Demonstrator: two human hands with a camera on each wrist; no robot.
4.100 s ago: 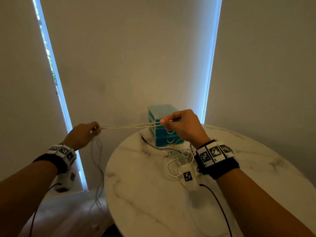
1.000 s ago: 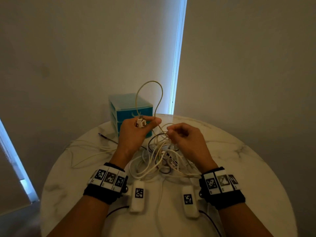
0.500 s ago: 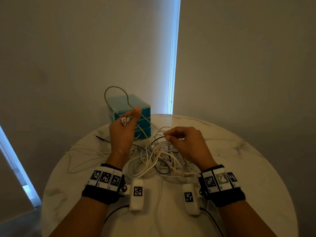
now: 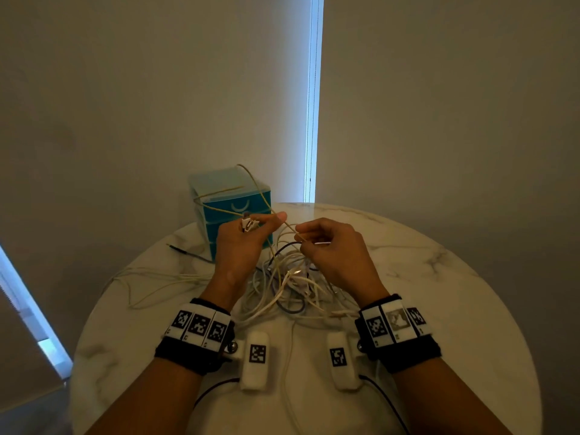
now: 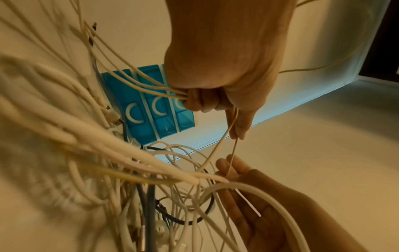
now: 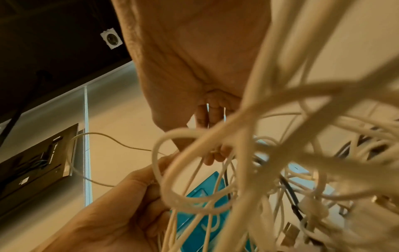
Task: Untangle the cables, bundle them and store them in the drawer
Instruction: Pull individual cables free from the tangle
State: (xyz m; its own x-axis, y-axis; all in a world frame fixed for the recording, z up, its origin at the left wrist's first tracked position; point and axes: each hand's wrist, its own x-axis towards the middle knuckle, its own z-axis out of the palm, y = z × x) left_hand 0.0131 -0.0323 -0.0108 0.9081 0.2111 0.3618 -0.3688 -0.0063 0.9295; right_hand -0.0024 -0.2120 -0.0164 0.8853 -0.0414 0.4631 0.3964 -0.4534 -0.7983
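On the round marble table (image 4: 439,309), a tangle of white, cream and dark cables (image 4: 292,287) lies between my hands. My left hand (image 4: 260,224) holds white connectors (image 4: 248,226) and several strands of a thin beige cable (image 4: 263,196), whose loop arcs back over the teal drawer unit (image 4: 232,202). My right hand (image 4: 301,237) pinches the same beige cable just right of the left thumb. In the left wrist view my left hand (image 5: 207,102) is curled round cream strands and my right hand (image 5: 228,163) pinches a thin one. The drawers (image 5: 138,105) are closed.
More cream cable (image 4: 150,277) trails loose across the table's left side, close to its edge. A dark cable with a thin tip (image 4: 185,251) lies beside the drawer unit. A wall and a bright window slit (image 4: 312,120) stand behind the table.
The beige loop that stood above my left hand has swung back over the drawer unit. My hands have come closer together, and the right hand has risen to pinch the cable by the left thumb.
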